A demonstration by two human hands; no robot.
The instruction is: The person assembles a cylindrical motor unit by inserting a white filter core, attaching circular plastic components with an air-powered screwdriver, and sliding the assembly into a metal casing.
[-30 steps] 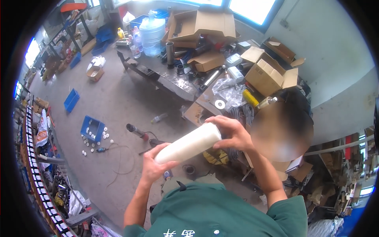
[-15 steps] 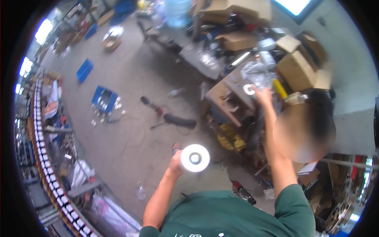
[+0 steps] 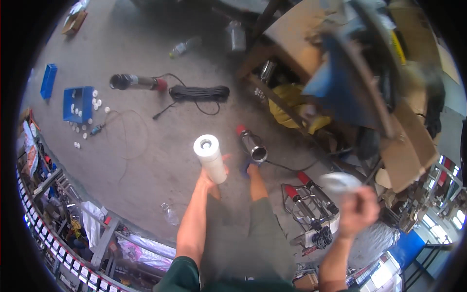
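My left hand (image 3: 208, 178) is closed around the lower part of a white cylinder (image 3: 212, 160). The cylinder stands nearly upright, and a round hole with a light core shows in its top face. My right hand (image 3: 359, 214) is raised at the right, pinching a white, flat, round piece (image 3: 339, 182). Motion blurs that piece, so its exact kind does not show. Below and beyond the cylinder, a metal tube with a red end (image 3: 253, 146) stands on the floor beside my foot.
A cluttered workbench (image 3: 287, 29) with cardboard and a blue sheet (image 3: 331, 73) fills the upper right. On the floor lie a pump-like metal tube (image 3: 138, 82), a coiled black cable (image 3: 202, 93), a blue bin (image 3: 78, 104) with white pieces around it, and several red-ended tubes (image 3: 304, 202).
My right hand has come back from the bench towards my right side with the white round piece. My left hand still holds the cylinder, now tilted differently. The view has swung down.
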